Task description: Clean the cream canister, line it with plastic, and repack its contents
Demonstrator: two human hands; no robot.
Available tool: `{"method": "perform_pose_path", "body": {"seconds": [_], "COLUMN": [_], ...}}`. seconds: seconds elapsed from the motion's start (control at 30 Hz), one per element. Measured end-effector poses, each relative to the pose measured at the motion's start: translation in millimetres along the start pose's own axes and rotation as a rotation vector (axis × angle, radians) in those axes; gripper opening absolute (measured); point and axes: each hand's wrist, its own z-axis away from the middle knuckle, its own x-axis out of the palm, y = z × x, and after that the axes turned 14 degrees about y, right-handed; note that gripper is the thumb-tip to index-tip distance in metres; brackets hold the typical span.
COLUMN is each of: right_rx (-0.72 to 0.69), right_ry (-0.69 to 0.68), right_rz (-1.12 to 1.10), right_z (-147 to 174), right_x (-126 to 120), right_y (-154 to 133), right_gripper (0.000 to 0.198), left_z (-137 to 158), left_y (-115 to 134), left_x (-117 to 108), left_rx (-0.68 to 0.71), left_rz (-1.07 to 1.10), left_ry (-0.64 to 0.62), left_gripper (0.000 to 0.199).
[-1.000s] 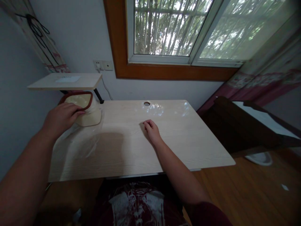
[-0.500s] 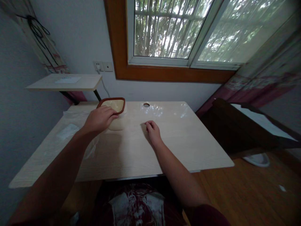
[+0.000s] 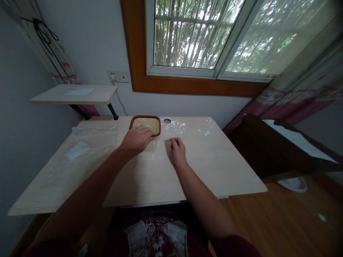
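My left hand [image 3: 138, 138] is closed over the near side of a rounded rectangular container [image 3: 158, 125] with a brown rim and a pale yellowish, see-through middle. The container is at the back of the desk, and my fingers cover its front left part. To the right, my right hand [image 3: 178, 147] rests low over the desk top, apart from the container. Its thumb and fingers are pinched together, and a tiny dark tip shows at them that I cannot make out.
A clear plastic bag [image 3: 93, 139] with a white slip [image 3: 77, 150] lies on the desk [image 3: 214, 164] at left. A small raised shelf [image 3: 77, 95] stands behind it. Near the back edge is a cable hole [image 3: 167, 121]. Dark furniture [image 3: 284, 150] stands to the right.
My left hand has moved the brown-rimmed container to the right, away from the shelf and plastic bag. My right hand is nearly still and remains pinched.
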Motion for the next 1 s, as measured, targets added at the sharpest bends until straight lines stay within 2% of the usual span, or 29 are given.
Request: {"method": "perform_pose_path", "body": {"seconds": [0.2, 0.3, 0.37, 0.5, 0.57, 0.63, 0.7, 0.73, 0.8, 0.9, 1.0], "right_rx": [0.006, 0.004, 0.002, -0.011, -0.026, -0.051, -0.096, -0.120, -0.155, -0.172, -0.219], "right_ry": [-0.011, -0.014, -0.017, -0.038, -0.053, -0.071, -0.103, -0.131, -0.208, -0.313, -0.378], "right_rz": [0.005, 0.014, 0.010, 0.031, 0.038, 0.030, 0.038, 0.049, 0.070, 0.095, 0.155], "right_z": [0, 0, 0, 0, 1, 2, 3, 3, 3, 4, 3], "right_x": [0, 0, 0, 1, 1, 2, 2, 2, 3, 5, 8], "right_y": [-1, -2, -2, -2, -2, -2, -2, -2, -3, -1, 4], "right_gripper": [0.024, 0.022, 0.022, 0.024, 0.026, 0.029, 0.036, 0.041, 0.055, 0.075, 0.084], "left_z": [6, 10, 14, 30, 43, 58, 72, 78, 90, 104, 110], "left_y": [-5, -8, -11, -27, -40, -53, -62, -64, -64, -55, -47], "left_x": [10, 4, -5, -10, 0, 18, 39, 50, 68, 85, 89], "left_rx": [-0.041, -0.121, -0.207, -0.490, -0.694, -0.904, -1.153, -1.241, -1.316, -1.292, -1.173], "left_rz": [0.092, 0.162, 0.205, 0.276, 0.392, 0.615, 0.904, 1.035, 1.214, 1.341, 1.378], "left_ry": [0.134, 0.244, 0.332, 0.548, 0.659, 0.727, 0.738, 0.686, 0.595, 0.495, 0.405], "left_gripper": [0.026, 0.034, 0.030, 0.029, 0.035, 0.041, 0.049, 0.054, 0.061, 0.072, 0.079]}}
